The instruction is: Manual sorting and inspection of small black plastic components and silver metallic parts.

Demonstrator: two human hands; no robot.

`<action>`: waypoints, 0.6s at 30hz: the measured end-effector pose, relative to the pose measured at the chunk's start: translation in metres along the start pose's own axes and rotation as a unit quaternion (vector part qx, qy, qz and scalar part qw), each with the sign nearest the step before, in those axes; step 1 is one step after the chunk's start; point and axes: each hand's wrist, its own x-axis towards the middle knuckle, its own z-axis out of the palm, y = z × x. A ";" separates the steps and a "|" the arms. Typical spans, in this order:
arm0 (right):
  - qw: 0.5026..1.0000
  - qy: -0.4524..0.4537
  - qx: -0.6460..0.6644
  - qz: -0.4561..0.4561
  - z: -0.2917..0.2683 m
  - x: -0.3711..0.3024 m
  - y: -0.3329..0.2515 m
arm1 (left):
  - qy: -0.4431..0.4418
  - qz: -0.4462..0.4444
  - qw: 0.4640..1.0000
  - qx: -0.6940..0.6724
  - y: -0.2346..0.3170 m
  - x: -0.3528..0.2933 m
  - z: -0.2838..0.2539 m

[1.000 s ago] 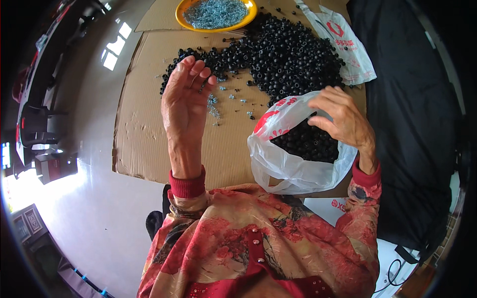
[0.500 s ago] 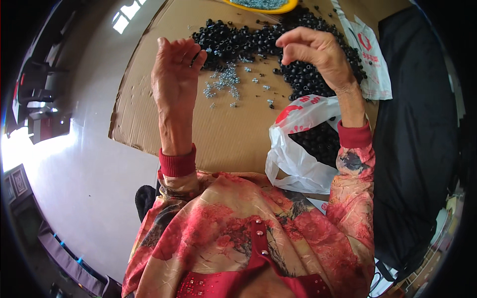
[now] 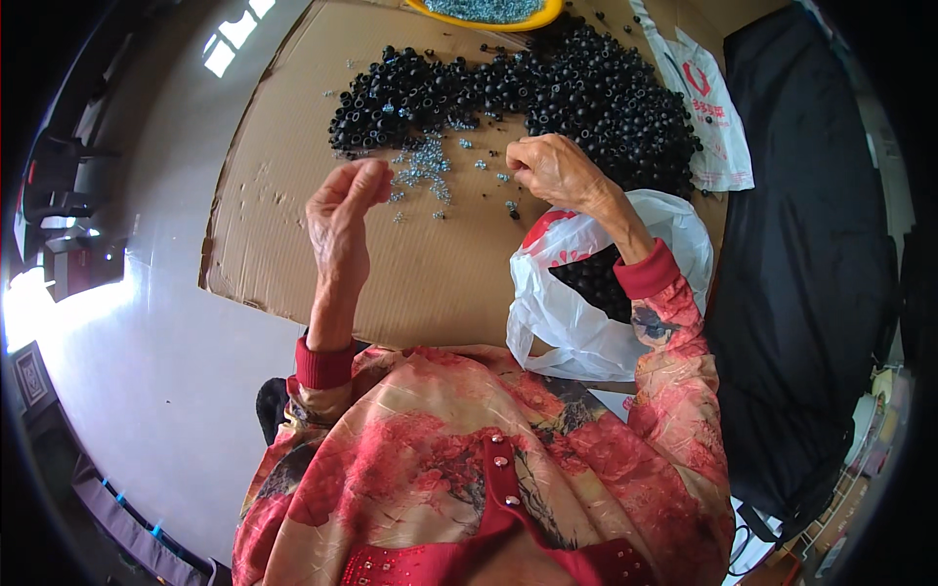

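Observation:
My left hand (image 3: 339, 210) is closed in a pinch, thumb against fingers, at the left side of a scatter of tiny bluish-silver pieces (image 3: 426, 168). Whatever sits between those fingertips is too small to make out. My right hand (image 3: 559, 174) is also closed, its fingers curled together above the near edge of the black heap; what it holds, if anything, is hidden. The heap consists of small round black pieces (image 3: 606, 107), some showing a hole. Below my right wrist, a white plastic bag (image 3: 547, 327) gapes with more black pieces (image 3: 591, 283) inside.
All this lies on a flat cardboard sheet (image 3: 264, 234). A yellow bowl (image 3: 547, 14) full of bluish-silver pieces stands at the far edge. At the far right lies a flat white plastic bag (image 3: 718, 127), beside a long black cloth-covered object (image 3: 796, 264).
Both hands have come down and nearer to me. My left fingers, spread before, have closed into a pinch; my right fingers, curled with a gap before, have drawn together.

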 end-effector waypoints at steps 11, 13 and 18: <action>0.999 0.030 -0.026 -0.013 0.021 -0.003 0.003 | -0.085 -0.037 0.995 0.034 -0.012 -0.030 0.023; 0.999 0.033 -0.038 -0.022 0.022 -0.003 0.003 | -0.088 -0.052 0.994 0.047 -0.016 -0.042 0.027; 0.999 0.004 -0.028 -0.040 -0.002 0.005 -0.010 | -0.204 0.297 0.832 0.422 -0.032 -0.052 0.035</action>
